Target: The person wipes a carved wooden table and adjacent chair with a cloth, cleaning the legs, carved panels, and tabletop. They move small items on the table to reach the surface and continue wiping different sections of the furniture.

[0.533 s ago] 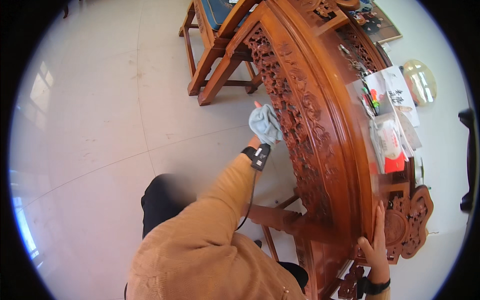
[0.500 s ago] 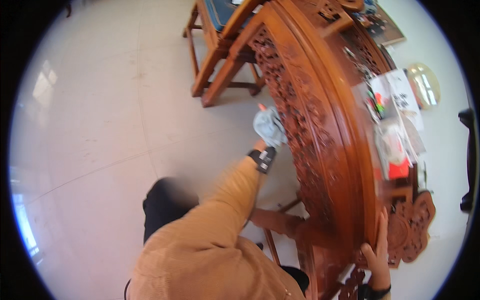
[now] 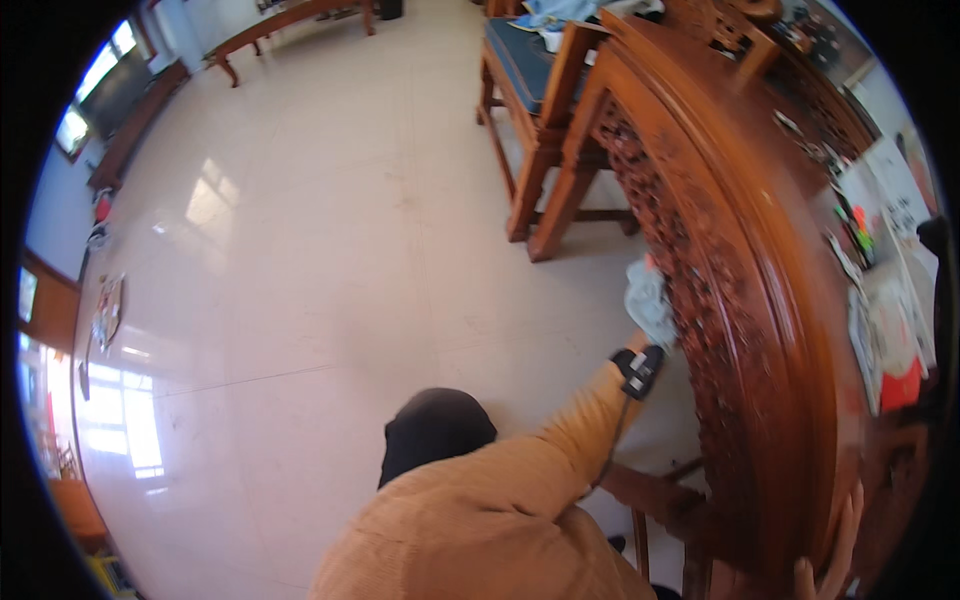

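Carved wooden desk [image 3: 790, 330] under papers [image 3: 885, 330]
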`<move>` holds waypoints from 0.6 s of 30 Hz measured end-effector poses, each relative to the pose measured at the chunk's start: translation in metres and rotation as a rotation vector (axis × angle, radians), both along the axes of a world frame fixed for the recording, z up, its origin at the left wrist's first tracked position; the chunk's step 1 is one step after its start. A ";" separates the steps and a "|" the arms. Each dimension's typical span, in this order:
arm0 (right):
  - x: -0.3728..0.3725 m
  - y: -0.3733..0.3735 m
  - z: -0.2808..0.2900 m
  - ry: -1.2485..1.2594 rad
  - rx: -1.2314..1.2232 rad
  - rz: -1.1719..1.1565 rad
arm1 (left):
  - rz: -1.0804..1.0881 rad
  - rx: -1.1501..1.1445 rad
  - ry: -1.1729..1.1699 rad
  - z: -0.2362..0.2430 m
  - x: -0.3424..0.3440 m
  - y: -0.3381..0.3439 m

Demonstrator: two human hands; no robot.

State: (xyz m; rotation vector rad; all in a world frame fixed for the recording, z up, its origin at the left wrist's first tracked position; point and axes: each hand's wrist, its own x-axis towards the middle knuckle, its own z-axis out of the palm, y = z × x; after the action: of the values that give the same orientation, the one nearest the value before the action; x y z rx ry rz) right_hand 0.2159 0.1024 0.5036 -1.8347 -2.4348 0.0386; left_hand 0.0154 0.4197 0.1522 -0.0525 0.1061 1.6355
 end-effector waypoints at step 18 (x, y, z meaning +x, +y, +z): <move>-0.003 -0.005 -0.011 0.267 0.025 -0.089 | -0.087 0.334 0.297 0.002 -0.018 -0.097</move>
State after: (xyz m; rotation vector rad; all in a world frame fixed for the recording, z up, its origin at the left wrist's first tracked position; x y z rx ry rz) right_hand 0.2127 0.0971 0.4925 -1.7954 -2.1629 0.2303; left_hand -0.0029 0.3232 0.1538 0.4453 0.0597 1.5465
